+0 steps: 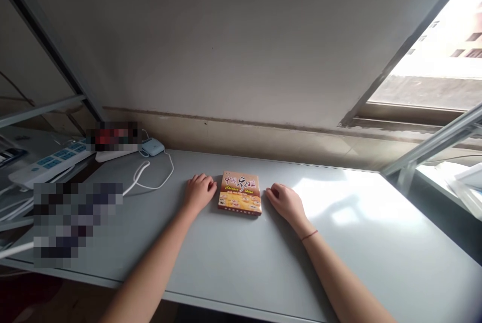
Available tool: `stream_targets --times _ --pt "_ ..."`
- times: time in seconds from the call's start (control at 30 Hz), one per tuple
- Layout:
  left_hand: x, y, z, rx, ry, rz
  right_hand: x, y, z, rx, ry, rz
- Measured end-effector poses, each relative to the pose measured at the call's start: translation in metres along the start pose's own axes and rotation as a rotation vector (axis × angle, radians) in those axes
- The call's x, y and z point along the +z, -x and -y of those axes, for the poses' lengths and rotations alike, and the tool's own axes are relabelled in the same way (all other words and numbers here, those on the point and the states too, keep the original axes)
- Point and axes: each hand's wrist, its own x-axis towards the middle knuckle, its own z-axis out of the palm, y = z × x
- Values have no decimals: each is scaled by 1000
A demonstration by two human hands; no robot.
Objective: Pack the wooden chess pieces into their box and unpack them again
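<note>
A flat Chinese chess box [240,193], brown and yellow with printed lettering, lies face up on the grey table [226,257]. Just left of it my left hand [200,193] rests on the tabletop, its fingers curled into a loose fist. My right hand [286,202] lies to the right of the box, also curled closed, with a thin red cord [309,235] around the wrist. Neither hand touches the box, and nothing shows in either fist.
At the left are a white power strip [56,163], a light blue device [152,147] with a white cable [171,172], and two blurred-out areas. A wall [233,51] rises behind the table. Metal frame bars [440,142] stand at the right beside a window [433,62].
</note>
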Motion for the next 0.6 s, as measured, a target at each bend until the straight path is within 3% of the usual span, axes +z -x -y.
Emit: stream_targets --times 0.6 --pt "-1 -8 11 42 86 13 -2 -2 12 70 67 25"
